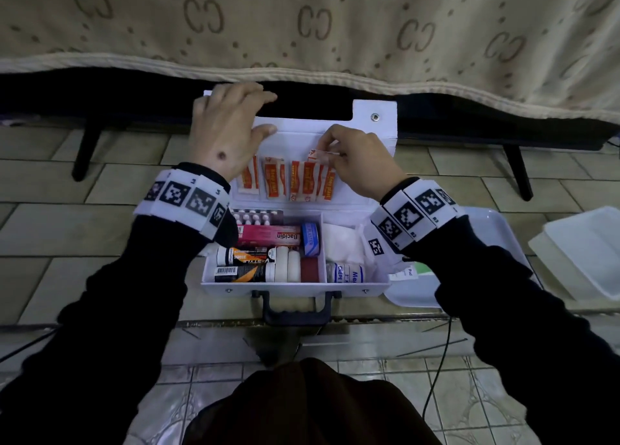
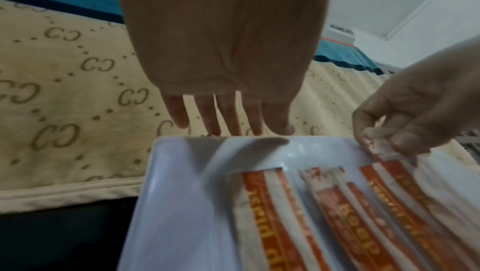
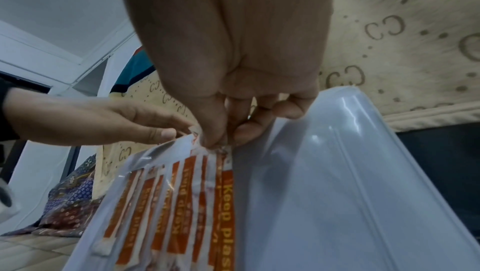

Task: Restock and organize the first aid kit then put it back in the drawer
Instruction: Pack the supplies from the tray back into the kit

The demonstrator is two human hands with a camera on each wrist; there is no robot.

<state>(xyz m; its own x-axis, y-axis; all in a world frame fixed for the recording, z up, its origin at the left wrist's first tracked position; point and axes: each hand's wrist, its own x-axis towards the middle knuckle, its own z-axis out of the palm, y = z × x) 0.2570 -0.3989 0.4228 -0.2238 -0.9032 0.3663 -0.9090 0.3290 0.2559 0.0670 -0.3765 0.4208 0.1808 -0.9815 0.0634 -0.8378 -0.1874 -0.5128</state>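
The white first aid kit [image 1: 295, 287] lies open on the tiled floor, its lid [image 1: 369, 136] standing up toward the bed. A clear pocket in the lid holds several orange plaster strips [image 1: 275, 179]. My left hand [image 1: 231, 126] rests on the lid's top left corner, fingers straight over the edge and thumb on the inner face. My right hand [image 1: 335, 153] pinches the top of one plaster strip [image 1: 317, 156] at the pocket's right end. The left wrist view shows the left hand [image 2: 228, 125], the lid [image 2: 182, 193] and the right hand [image 2: 384, 138]. The right wrist view shows the pinch [image 3: 221, 142] on the strip [image 3: 224, 193].
The kit's base holds a pill blister [image 1: 258, 216], a pink box [image 1: 271, 235], tubes [image 1: 245, 256], a crepe bandage [image 1: 345, 272] and gauze [image 1: 339, 240]. A white tray [image 1: 503, 230] and a white container [image 1: 590, 250] lie to the right. The blanket-covered bed [image 1: 302, 25] stands behind.
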